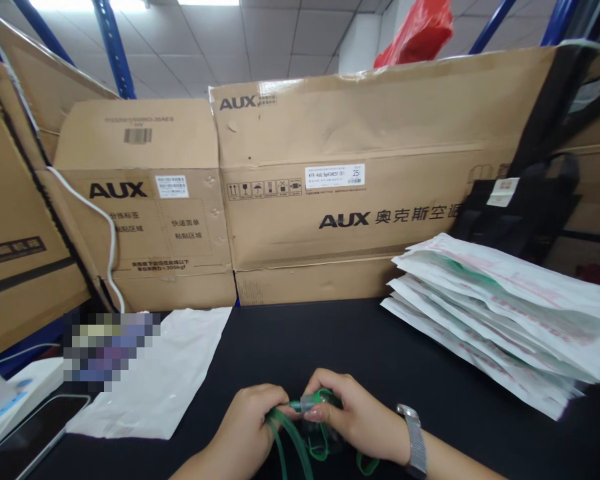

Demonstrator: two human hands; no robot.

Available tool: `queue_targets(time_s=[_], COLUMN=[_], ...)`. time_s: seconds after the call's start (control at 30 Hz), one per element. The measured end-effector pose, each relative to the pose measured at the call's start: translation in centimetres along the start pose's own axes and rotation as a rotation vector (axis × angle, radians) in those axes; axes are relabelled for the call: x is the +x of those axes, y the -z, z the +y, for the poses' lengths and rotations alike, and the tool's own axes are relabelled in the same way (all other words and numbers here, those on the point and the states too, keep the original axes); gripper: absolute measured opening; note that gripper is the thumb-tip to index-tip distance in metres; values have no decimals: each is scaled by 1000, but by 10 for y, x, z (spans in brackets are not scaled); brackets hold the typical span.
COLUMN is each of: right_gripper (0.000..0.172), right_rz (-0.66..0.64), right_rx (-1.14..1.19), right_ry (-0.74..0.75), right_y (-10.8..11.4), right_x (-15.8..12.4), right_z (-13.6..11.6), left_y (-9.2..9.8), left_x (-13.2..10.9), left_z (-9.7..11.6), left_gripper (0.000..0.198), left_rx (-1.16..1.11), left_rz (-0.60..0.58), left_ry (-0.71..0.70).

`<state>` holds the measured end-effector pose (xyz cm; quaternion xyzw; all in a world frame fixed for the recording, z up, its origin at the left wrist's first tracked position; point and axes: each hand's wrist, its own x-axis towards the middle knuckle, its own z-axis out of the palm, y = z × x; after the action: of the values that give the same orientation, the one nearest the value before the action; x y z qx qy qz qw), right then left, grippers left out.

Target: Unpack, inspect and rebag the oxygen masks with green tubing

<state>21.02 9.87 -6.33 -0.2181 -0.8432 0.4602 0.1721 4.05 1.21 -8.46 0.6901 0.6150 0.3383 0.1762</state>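
Near the bottom middle of the head view, my left hand [253, 420] is closed around green tubing [295, 443], with its fingers at a tube end. My right hand [357, 417] pinches a clear connector [310, 401] that meets this tube end between the two hands. Below my right fingers hangs a clear, green-edged piece [320, 443], partly hidden by the hand. A green loop [367, 463] shows under my right wrist. The tubing runs down out of the frame.
A stack of white packages [485, 327] lies at the right. On the left are a flat white pouch [155, 380], a phone [35, 437] and a white box [25, 397]. Large cardboard panels [280, 233] stand behind the black table [280, 340], with a black bag [515, 213] at the right.
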Motion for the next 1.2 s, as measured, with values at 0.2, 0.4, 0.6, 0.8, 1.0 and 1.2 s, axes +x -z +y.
queue_targets(time_s=[0.2,0.4,0.6,0.8,1.0,1.2], right_gripper=[30,41,74,46,49,62], right_rz=[-47,-248,-384,-338,-197,-277], right_rx=[181,471,523,420,719,770], right_ry=[-41,-260,-14,-29,-141,-162], right_y=[3,13,33,35,23,24], right_x=[7,16,7,9,10,9], right_z=[10,12,0,-3,0,5], left_y=[0,2,10,11,10,14], left_x=[4,11,12,10,12,15], left_z=[5,-3,-4,-2,-1,-1], left_gripper=[25,20,23,24,30,23], left_rx=[-151,-466,-680,-1027,-1224,-1526], left_rz=[-30,-202,-223,-248,-87,-143], left_ry=[95,387,489,572,702,801])
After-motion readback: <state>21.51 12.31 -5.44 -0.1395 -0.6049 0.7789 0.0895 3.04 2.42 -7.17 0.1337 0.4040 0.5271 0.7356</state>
